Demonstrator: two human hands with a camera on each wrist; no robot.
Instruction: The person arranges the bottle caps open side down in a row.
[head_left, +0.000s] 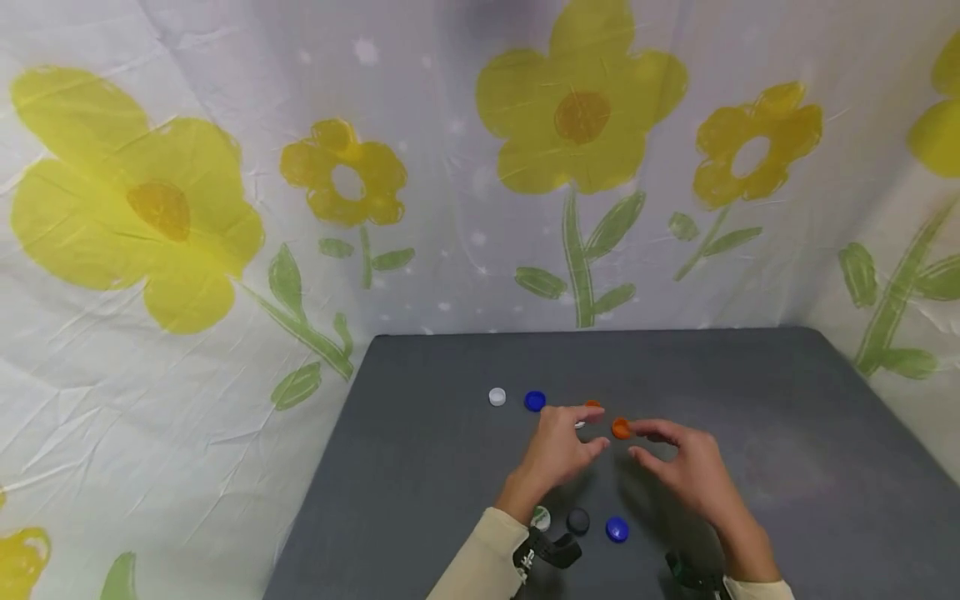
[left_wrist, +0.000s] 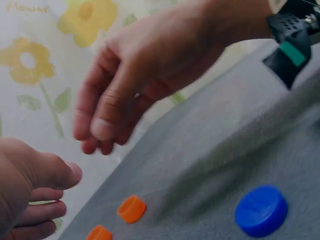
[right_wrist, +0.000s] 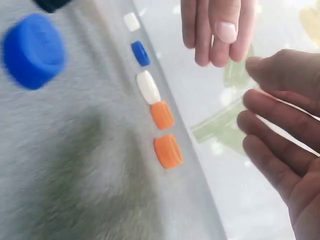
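My left hand [head_left: 558, 448] hovers over the table with thumb and fingers spread apart, holding nothing. Facing it, my right hand [head_left: 693, 468] has its thumb and fingers apart too, and nothing lies between them. In the head view its index fingertip overlaps the edge of an orange bottle cap [head_left: 621, 428]. A second orange cap [head_left: 593, 404] and a white cap [head_left: 579, 425] are partly hidden behind the left fingers. Further left in that back row are a blue cap [head_left: 535, 401] and a white cap [head_left: 497, 397]. The right wrist view shows this row [right_wrist: 148, 87] below both hands.
Nearer the person lie a blue cap [head_left: 617, 529], a black cap [head_left: 578, 522] and a white-and-green cap [head_left: 540, 518], the last partly covered by the left wrist. The dark grey table [head_left: 420, 467] ends at a flower-printed cloth [head_left: 450, 250] behind and beside it.
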